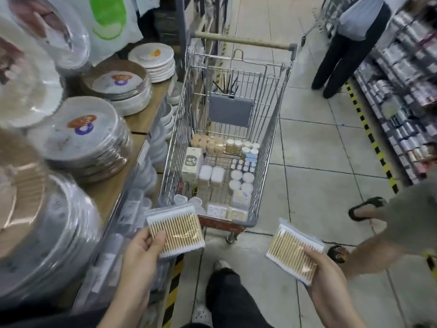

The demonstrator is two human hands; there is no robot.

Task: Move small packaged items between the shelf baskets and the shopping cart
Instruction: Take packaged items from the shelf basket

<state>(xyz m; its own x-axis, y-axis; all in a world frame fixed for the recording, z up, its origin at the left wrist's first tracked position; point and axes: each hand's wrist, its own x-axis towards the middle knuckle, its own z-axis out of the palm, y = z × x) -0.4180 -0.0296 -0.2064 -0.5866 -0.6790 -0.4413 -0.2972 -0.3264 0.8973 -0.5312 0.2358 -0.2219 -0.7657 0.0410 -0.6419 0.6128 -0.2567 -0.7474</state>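
While you're standing at the near end of the shopping cart point(236, 110), both hands are holding stock. Your left hand point(142, 254) is gripping one flat pack of cotton swabs point(176, 229), thumb curling over its near-left corner, fingers going underneath and hidden. Your right hand point(324, 273) is gripping a second swab pack point(292, 252) from its right side, thumb lying along the near edge, fingers hidden under it.

Orientation: both packs are sitting face-up, roughly flat. Left pack's sticks are running near-to-far, tilting slightly left at the far end; white tips are lining the far and near edges. Right pack is rotated the other way, its sticks pointing toward the cart and leaning right at the far end.

Position: left pack is hovering just short of the cart's near rim, beside the shelf point(132, 166) holding wrapped plate stacks point(82, 143). Right pack is hanging over the floor tiles point(319, 185), clear of the cart, to its near right.

Count: two packs in hand, one each. Cart floor is carrying many small packaged items point(222, 166) — jars, tubs, boxes, more swab packs at the near end; exact count I can't tell. One grey clipboard point(230, 108) is hanging on the cart's far wall.

Another person's arm point(390, 233) is reaching in from the right; a third person's legs point(340, 58) are showing far right.
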